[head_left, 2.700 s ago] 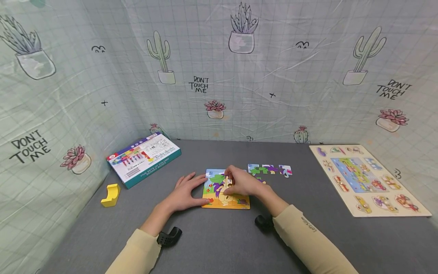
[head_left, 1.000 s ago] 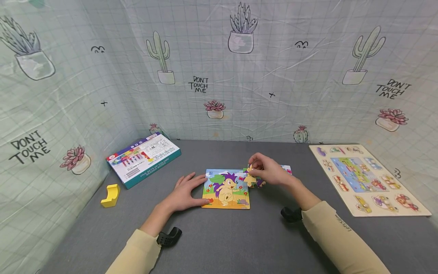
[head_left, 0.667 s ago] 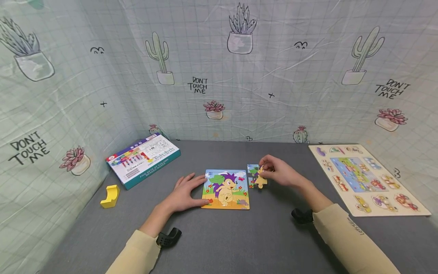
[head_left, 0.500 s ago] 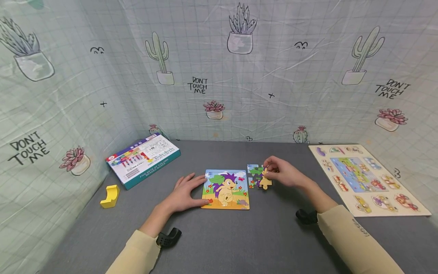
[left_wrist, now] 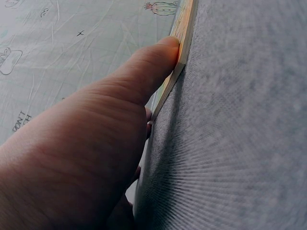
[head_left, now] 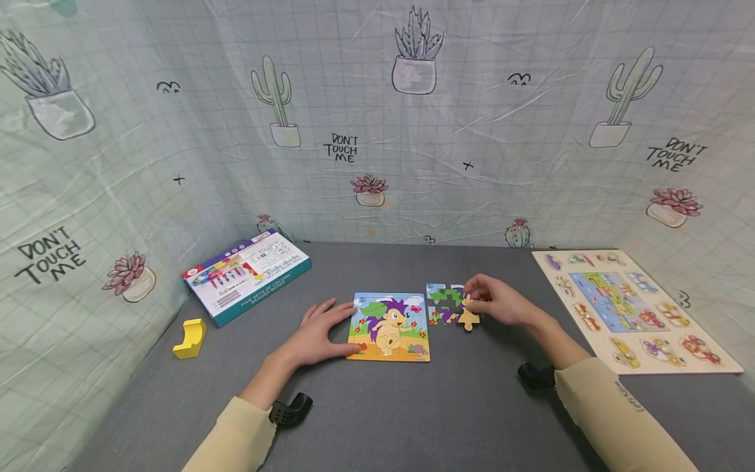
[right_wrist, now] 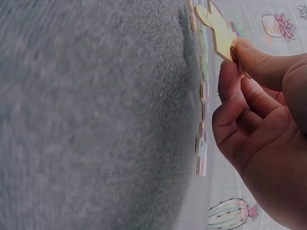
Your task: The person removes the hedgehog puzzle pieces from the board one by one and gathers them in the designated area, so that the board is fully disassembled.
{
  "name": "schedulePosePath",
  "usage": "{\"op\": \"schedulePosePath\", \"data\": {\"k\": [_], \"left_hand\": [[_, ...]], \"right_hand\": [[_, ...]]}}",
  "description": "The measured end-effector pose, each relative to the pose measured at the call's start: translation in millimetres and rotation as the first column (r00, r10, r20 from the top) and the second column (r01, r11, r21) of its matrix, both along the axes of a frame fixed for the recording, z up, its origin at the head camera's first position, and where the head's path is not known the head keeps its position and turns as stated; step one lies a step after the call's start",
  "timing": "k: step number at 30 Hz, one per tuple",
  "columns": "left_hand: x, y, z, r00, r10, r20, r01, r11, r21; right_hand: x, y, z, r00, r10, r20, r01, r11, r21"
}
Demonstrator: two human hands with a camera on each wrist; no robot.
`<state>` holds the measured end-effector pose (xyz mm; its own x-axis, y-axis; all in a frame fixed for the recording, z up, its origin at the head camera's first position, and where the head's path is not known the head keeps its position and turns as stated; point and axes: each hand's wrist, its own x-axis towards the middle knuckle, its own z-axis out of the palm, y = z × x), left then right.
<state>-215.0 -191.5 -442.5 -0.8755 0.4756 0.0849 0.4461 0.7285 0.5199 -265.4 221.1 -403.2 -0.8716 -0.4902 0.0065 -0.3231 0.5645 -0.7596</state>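
Note:
My right hand [head_left: 500, 303] pinches a cream and purple jigsaw piece [head_left: 469, 318] between thumb and fingertips. In the right wrist view the piece [right_wrist: 219, 33] is held above the grey tabletop, with flat pieces behind it. Beside it in the head view lie several green, purple and blue jigsaw pieces [head_left: 438, 295], partly joined. To their left is a square puzzle board [head_left: 389, 354] with a hedgehog picture. My left hand [head_left: 315, 333] rests at the board's left side, fingers spread, and its thumb [left_wrist: 153, 62] touches the wooden edge.
A teal and white box [head_left: 248, 275] lies at the back left, with a yellow curved block [head_left: 191, 338] in front of it. On the right is a wooden peg-puzzle board [head_left: 596, 347]. A printed cloth [head_left: 472, 118] hangs behind the grey table [head_left: 389, 419].
My right hand has lifted from the hedgehog board and moved right with the cream piece, passing over the loose pieces to their right end. My left hand has stayed in place.

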Motion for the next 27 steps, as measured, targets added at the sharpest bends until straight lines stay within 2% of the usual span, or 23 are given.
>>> {"op": "schedulePosePath", "data": {"k": [7, 12, 22, 27], "left_hand": [[0.0, 0.0, 0.0, 1.0, 0.002, 0.003, -0.002, 1.0, 0.002], [-0.1, -0.4, -0.3, 1.0, 0.002, 0.005, -0.002, 1.0, 0.003], [0.3, -0.4, -0.4, 1.0, -0.001, 0.01, 0.001, 1.0, 0.006], [-0.1, 0.0, -0.8, 1.0, 0.001, 0.01, -0.001, 1.0, 0.002]], "right_hand": [[-0.4, 4.1, -2.6, 1.0, 0.024, -0.004, -0.024, 1.0, -0.007], [-0.9, 5.7, -6.7, 1.0, 0.013, -0.008, -0.013, 1.0, -0.002], [-0.1, 2.8, -9.6, 0.997, -0.017, -0.077, 0.025, 0.994, 0.105], [1.5, 0.4, -8.4, 0.996, -0.016, -0.083, 0.028, 0.99, 0.135]]}}
